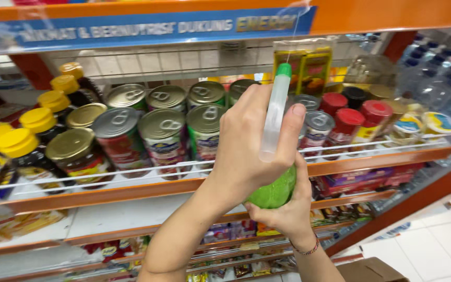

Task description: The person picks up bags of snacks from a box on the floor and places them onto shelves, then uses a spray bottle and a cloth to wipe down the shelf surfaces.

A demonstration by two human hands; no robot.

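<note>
I hold a small round green bottle (276,193) in front of a shop shelf. A long clear cap (275,117) with a green tip (284,69) stands upright on it. My left hand (244,151) comes in from the lower left, its fingers and thumb wrapped around the clear cap. My right hand (288,216), with a thin bracelet at the wrist, cups the green body from below. The bottle's neck is hidden by my fingers.
Behind my hands stands a shelf (131,190) with an orange edge and a white wire rail. It holds pull-tab cans (163,130), gold-lidded jars (74,149), yellow-capped dark bottles (14,143), red-lidded jars (374,117) and tubs (439,122). A cardboard box (369,271) sits on the white tiled floor (434,245).
</note>
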